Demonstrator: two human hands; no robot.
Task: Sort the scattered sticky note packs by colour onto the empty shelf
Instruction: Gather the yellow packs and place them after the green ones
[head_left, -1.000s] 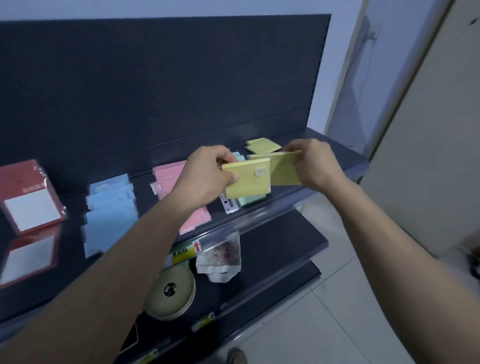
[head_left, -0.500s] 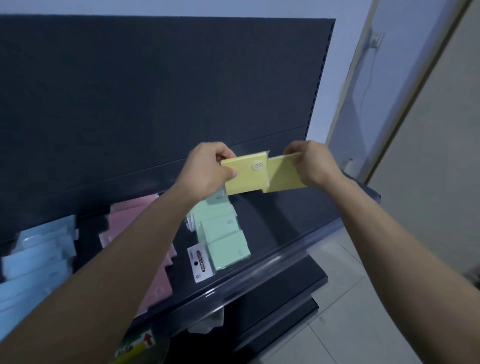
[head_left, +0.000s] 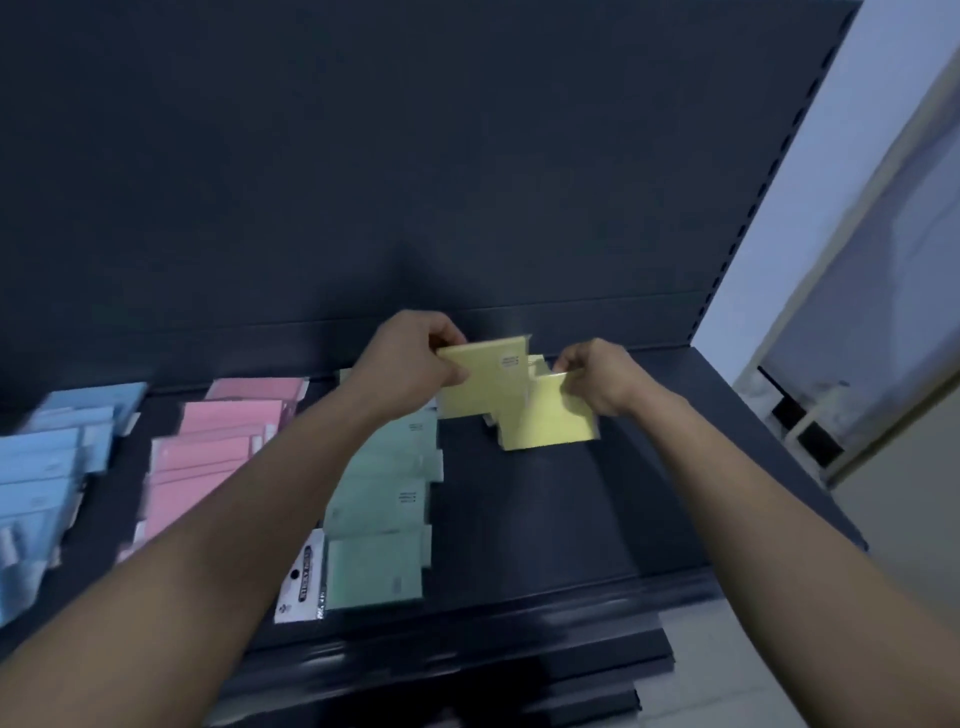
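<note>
Above shelf (head_left: 545, 519), yellow packs (head_left: 483, 387) pinched, labels (head_left: 509, 361) unreadable

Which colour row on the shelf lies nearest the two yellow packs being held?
The green row, just left of and below the yellow packs; the pink row and the blue row lie farther left, beyond it.

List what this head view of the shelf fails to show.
Head view:
Label print on the square yellow paper pack in the left hand: too small, blurred.
Row of light blue paper packs: cut by left edge.
Row of pink paper packs: near end behind the left forearm.
Anything behind the second square yellow paper pack in the right hand: hidden by it.
</note>
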